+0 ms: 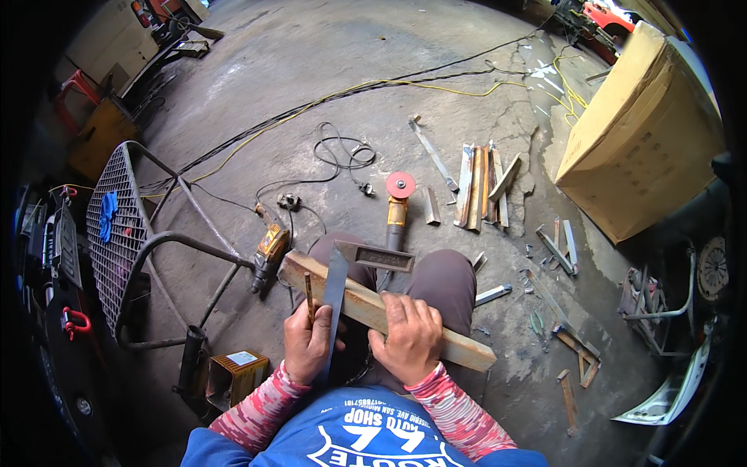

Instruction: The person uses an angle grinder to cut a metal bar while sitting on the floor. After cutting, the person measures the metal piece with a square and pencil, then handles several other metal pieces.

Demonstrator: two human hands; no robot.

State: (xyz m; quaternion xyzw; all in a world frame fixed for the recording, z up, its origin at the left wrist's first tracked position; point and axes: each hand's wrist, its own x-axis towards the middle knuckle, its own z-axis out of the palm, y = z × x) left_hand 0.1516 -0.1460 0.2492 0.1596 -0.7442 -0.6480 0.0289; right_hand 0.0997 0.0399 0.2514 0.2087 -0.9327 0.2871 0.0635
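Across my lap lies a long, pale brown rectangular bar (459, 348), its far end tilted up to the left. Fingers curled over its top edge, my right hand (409, 331) grips it right of the middle. A try square (335, 289) rests over the bar, with its steel blade crossing it and its dark stock (381, 259) beyond the far edge. In my left hand (309, 345), closed beside the blade, a thin brown pencil (309, 294) points upward. The left thumb lies against the blade; the lower blade end is partly hidden.
An angle grinder (398, 210) with a red disc and a yellow drill (270, 247) lie beyond my knees. Several metal strips (476, 187) are on the floor. A metal mesh-backed frame (124, 233) stands left, a large cardboard box (634, 140) right. Cables (288, 117) cross the concrete.
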